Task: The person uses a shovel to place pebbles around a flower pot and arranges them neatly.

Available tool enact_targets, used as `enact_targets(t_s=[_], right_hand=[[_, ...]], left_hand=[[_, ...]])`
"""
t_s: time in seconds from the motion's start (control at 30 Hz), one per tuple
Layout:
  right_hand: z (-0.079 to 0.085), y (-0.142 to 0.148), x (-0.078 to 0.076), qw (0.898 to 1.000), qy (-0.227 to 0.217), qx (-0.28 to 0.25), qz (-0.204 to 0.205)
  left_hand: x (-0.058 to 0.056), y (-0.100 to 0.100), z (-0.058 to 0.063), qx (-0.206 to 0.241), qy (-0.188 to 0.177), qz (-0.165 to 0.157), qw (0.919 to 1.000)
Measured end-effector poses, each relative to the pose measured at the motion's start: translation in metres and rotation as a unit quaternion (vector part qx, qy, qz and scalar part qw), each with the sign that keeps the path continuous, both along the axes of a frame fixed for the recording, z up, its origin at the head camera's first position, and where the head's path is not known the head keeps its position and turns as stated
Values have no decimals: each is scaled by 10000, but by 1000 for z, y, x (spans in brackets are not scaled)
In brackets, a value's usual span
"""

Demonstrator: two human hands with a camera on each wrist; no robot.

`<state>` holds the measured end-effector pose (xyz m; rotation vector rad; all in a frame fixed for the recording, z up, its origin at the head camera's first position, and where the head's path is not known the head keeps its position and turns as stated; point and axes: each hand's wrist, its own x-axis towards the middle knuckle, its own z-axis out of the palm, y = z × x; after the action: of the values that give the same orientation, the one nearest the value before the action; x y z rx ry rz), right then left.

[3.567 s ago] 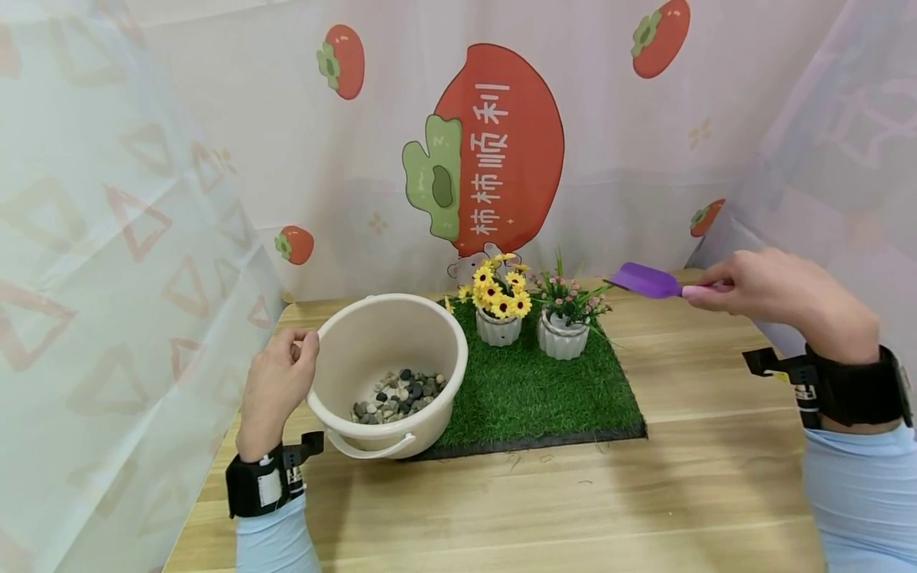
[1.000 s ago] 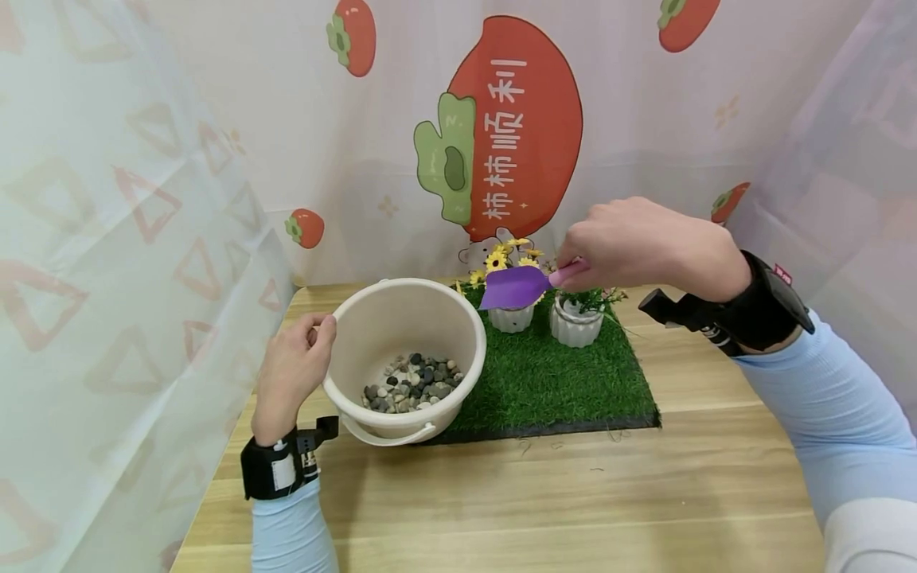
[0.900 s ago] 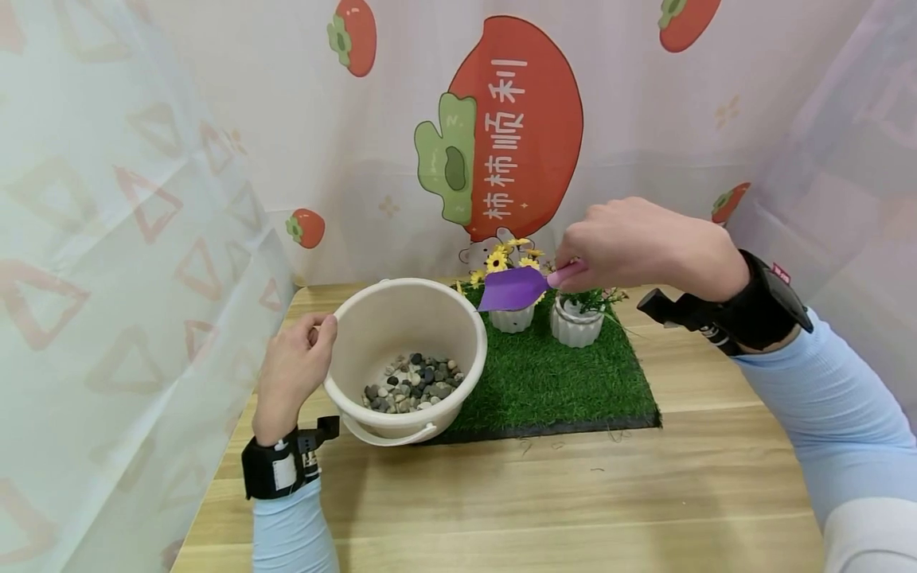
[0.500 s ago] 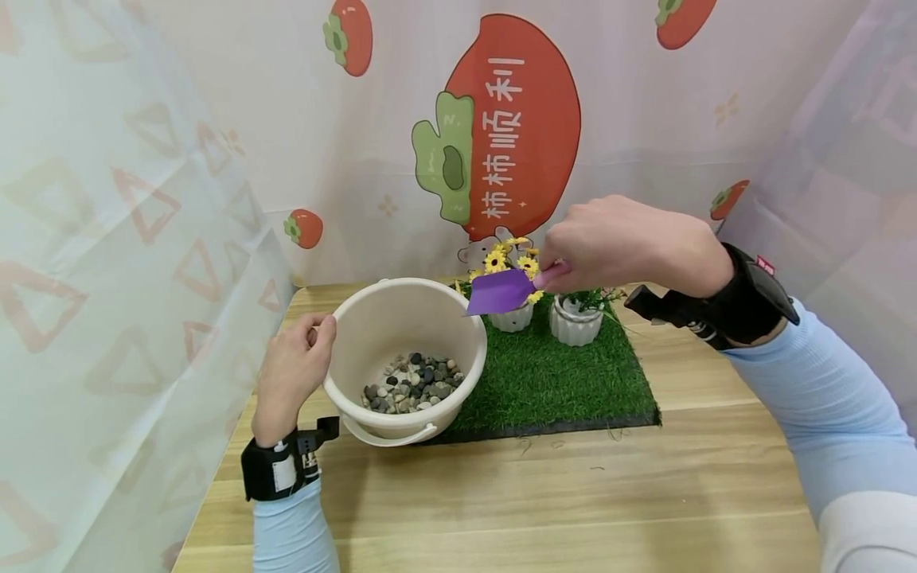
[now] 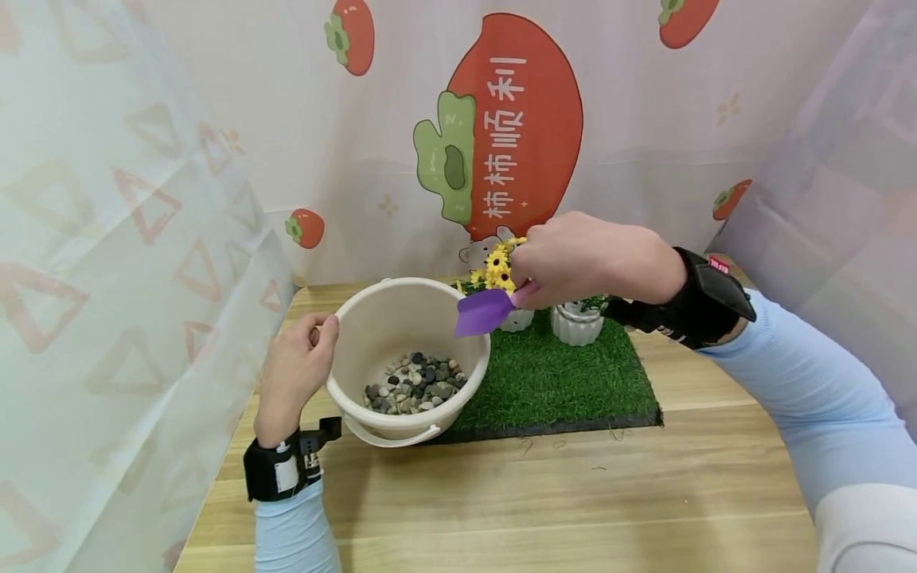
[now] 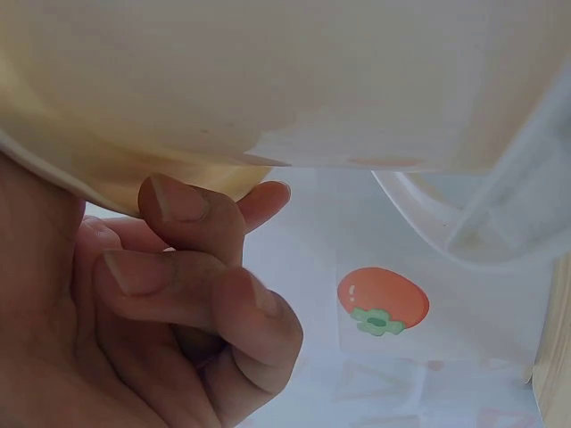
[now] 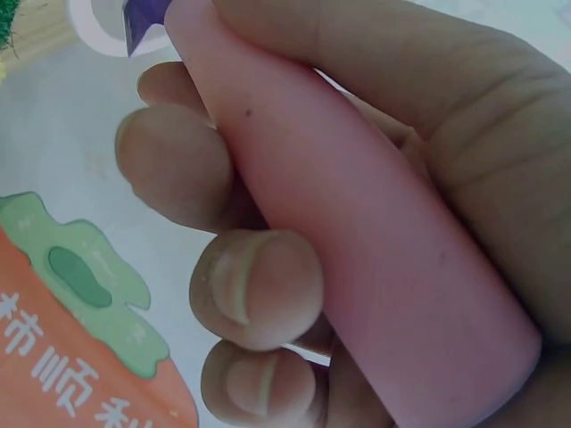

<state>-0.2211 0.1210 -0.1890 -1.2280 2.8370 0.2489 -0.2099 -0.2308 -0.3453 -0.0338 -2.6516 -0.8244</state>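
Note:
My left hand pinches the left rim of a cream bucket, its fingers curled in the left wrist view. Grey, black and pale pebbles lie on the bucket's bottom. In my right hand is a small trowel with a purple blade and a pink handle, the fingers wrapped round the handle. The blade tilts down to the left and overlaps the bucket's right rim in the head view; no pebbles show on it.
A green turf mat lies right of the bucket on the wooden table. White pots with yellow flowers and with green leaves stand on it, partly behind my right hand. The bucket's handle hangs in front.
My right hand has brought the trowel from the far right leftward past the flowers, then lower to the bucket's right rim. The left hand stays on the rim.

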Motion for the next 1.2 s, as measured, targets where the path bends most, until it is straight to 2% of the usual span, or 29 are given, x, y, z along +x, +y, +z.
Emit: enact_targets(t_s=[0.37,0.6,0.87,1.2], right_hand=[[-12,-23,-8,9995,-230,145,149],[-23,-37,-12,9981,-244,396,396],[-32,-51,-16,9933,-513,1032,114],[-44,-65,-16,9902,-482,1283,261]], left_hand=[[0,1,0,-62,165,-87,9998],[1,4,1,-95,223,-105,9997],[1,7,0,-115,425,-198,9988],[1,8,0,-125,541,-182,9983]])
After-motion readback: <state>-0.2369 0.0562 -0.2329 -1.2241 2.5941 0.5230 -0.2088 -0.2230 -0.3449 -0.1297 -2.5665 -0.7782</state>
